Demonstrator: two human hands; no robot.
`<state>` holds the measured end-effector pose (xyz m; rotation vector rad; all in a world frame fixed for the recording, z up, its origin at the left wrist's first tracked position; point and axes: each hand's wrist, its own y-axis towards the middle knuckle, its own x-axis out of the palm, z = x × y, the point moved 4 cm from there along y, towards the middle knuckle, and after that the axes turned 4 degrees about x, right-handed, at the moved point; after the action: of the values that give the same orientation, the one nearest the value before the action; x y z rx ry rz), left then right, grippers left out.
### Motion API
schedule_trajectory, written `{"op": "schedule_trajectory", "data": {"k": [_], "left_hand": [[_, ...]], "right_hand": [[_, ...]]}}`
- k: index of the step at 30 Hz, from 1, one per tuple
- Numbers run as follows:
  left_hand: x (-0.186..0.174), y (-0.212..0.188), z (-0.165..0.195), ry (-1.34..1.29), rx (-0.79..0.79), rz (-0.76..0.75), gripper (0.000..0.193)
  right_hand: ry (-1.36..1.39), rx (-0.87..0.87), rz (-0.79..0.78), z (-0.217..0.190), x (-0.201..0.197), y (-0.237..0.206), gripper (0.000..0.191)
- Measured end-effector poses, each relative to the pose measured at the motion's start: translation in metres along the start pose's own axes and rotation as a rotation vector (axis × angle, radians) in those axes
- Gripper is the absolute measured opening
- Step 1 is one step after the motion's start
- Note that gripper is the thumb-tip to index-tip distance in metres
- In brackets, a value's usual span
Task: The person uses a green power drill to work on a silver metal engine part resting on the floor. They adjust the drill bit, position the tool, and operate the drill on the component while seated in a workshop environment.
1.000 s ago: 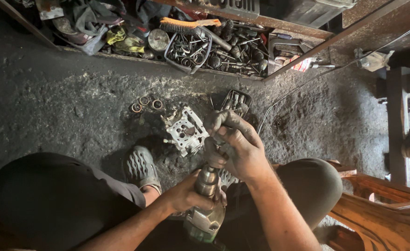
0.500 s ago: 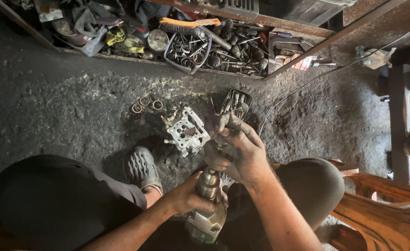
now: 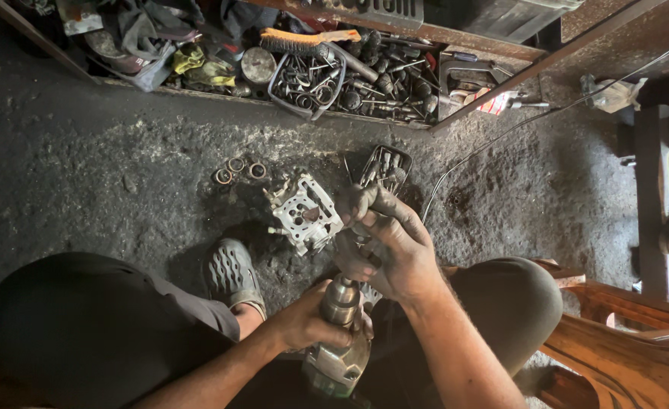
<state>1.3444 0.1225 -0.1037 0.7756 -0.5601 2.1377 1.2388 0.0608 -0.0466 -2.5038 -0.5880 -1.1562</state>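
Gripping power tool (image 3: 340,342), both hands (image 3: 391,246) (engine part (image 3: 304,212) just beside).

The power tool (image 3: 340,341) in my left grip (image 3: 304,322) is dull silver with a greenish-grey body, smeared dark. My right grip (image 3: 387,246) is blackened with grease across the fingers. The engine part (image 3: 304,212) on the floor is pale grey-white metal with dark holes and a brownish stain at its middle. The three rings (image 3: 237,170) beside it are coppery orange. The floor (image 3: 84,167) is charcoal black, speckled with pale grey dust. My sandal (image 3: 230,276) is grey with a pattern of dark slots. My trousers (image 3: 84,326) are plain black. The brush (image 3: 304,42) has orange bristles, and the rag (image 3: 198,64) is yellow-green.
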Motion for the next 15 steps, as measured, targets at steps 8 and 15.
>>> {"op": "schedule_trajectory", "data": {"k": [8,15], "left_hand": [[0.0018,-0.0024,0.0001,-0.056,-0.008,0.034,0.062],[-0.0018,-0.0009,0.0008,0.081,-0.01,0.016,0.044]], "right_hand": [[0.013,0.007,0.025,0.0033,-0.0004,-0.0024,0.01],[-0.007,0.009,0.015,0.0029,-0.0001,-0.0012,0.01]]}}
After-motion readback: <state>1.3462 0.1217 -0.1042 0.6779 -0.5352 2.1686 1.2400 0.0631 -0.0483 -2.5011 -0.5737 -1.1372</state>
